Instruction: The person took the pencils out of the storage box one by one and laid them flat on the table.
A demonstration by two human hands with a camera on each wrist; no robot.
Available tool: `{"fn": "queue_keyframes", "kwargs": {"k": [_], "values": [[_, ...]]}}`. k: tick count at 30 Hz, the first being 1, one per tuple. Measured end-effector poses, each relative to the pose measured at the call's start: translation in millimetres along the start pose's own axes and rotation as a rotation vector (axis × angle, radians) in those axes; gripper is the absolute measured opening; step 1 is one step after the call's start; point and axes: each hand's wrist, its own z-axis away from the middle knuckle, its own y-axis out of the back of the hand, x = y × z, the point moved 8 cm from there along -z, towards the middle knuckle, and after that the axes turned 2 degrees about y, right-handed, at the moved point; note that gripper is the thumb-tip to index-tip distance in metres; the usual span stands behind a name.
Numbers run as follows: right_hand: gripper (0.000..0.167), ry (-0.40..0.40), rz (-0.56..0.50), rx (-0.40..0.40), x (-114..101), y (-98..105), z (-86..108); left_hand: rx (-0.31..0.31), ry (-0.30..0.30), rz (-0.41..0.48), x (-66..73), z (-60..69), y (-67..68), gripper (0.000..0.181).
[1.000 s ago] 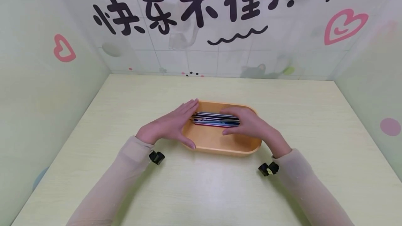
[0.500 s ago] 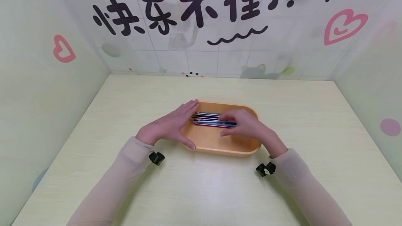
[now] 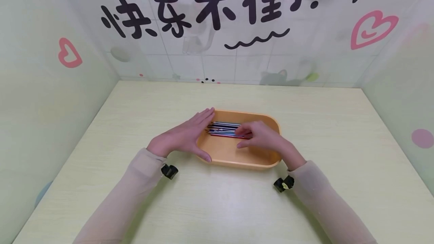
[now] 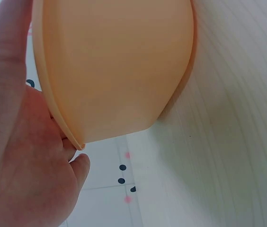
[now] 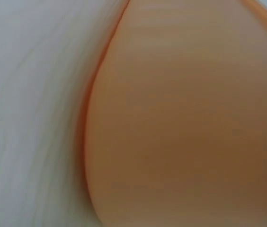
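An orange oval plastic box (image 3: 220,153) stands on the table in the head view. Inside lies a bundle of several slim pencils (image 3: 223,129) in dark, blue, white and red, tips to the left. My left hand (image 3: 186,133) rests over the box's left end, fingers straight along the rim and thumb spread at the near side. My right hand (image 3: 261,134) reaches in over the pencils' right part, fingers loosely bent, thumb apart from them. It hides the pencils' right ends; whether the fingertips touch them I cannot tell. Both wrist views show the box's outer wall (image 4: 119,71).
The pale wood table (image 3: 223,202) surrounds the box on all sides. A printed wall sheet (image 3: 190,65) with large black characters stands behind it, with pale walls left and right. Small black devices (image 3: 169,171) sit at both wrists.
My right hand has shifted left and slightly down along the pencils, its fingers bending more. The left hand and the box have stayed in place.
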Motion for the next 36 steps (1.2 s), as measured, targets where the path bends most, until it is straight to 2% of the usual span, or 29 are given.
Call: {"fn": "queue_keyframes", "kwargs": {"k": [6,12,20,36], "values": [[0.036,-0.02,-0.002,-0.002,2,-2,-2.9,0.002,-0.008,-0.006,1.0,-0.4,0.8,0.14],[0.021,-0.06,0.002,-0.006,5,-6,-5.1,0.005,-0.017,-0.007,2.1,0.8,1.1,0.14],[0.012,-0.123,-0.006,-0.076,10,-17,-3.6,0.009,-0.015,0.001,0.4,-0.3,-0.1,0.14],[0.01,-0.064,0.056,-0.122,2,-23,-2.7,0.005,-0.019,-0.02,1.0,0.3,-0.4,0.14]]}}
